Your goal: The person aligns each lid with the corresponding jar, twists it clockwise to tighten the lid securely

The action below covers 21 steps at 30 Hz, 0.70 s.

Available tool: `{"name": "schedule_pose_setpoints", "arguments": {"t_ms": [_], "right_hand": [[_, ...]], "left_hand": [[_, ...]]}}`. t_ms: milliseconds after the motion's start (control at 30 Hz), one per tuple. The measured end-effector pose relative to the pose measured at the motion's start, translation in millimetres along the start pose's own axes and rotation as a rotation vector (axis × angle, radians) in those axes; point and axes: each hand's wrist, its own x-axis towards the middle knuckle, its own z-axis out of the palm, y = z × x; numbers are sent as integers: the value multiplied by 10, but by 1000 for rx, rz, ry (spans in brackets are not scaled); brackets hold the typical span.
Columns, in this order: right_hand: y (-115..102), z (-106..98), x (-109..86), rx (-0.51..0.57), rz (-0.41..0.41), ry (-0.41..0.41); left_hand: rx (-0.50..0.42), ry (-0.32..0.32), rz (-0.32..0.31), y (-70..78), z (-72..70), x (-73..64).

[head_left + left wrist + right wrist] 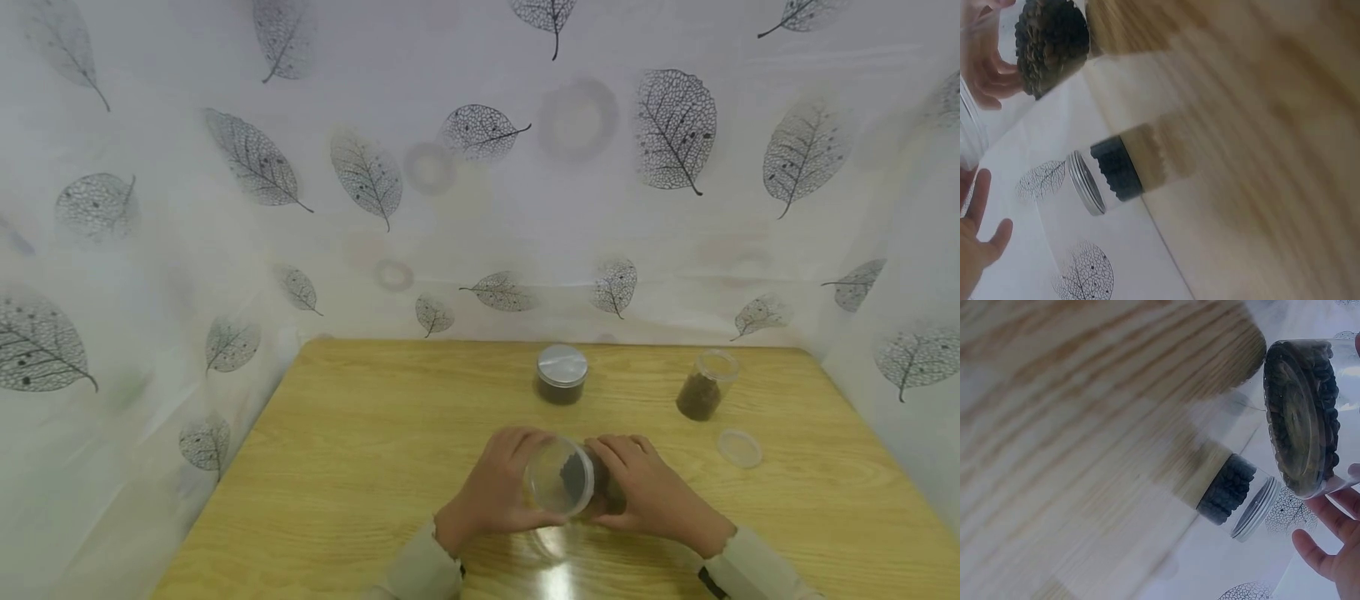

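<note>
Both hands hold a clear jar point(558, 492) tilted over the table, with dark bean-like bits point(576, 477) gathered toward its base. My left hand point(498, 483) curls round the mouth side. My right hand point(645, 492) grips the side nearer the base. The right wrist view shows the underside of the held jar point(1300, 419), with fingers below it. From the left wrist, its threaded rim point(971, 128) is partly cut off at the edge, close to the fingers. Behind the hands stands an upright jar with a silver lid point(562, 367) and dark contents.
To the right at the back stands another clear jar point(705, 387), partly filled with dark brown bits. A translucent round lid point(740, 448) lies flat in front of it. The wooden table point(360, 433) meets a leaf-printed sheet point(480, 217) at the back and sides.
</note>
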Motion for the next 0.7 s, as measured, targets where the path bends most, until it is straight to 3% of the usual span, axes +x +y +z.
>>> {"name": "schedule_pose_setpoints", "arguments": {"t_ms": [133, 300, 400, 567, 700], "right_hand": [[3, 1, 4, 9, -6, 1], [-4, -1, 0, -1, -7, 3], [-10, -3, -3, -9, -2, -1], [-20, -11, -1, -22, 6, -5], [-17, -2, -4, -35, 7, 9]], "left_hand": [[7, -33, 60, -58, -23, 18], [9, -63, 56, -73, -48, 27], [8, -32, 13, -35, -44, 22], [4, 79, -100, 96, -9, 9], [78, 121, -203, 209, 16, -17]]}}
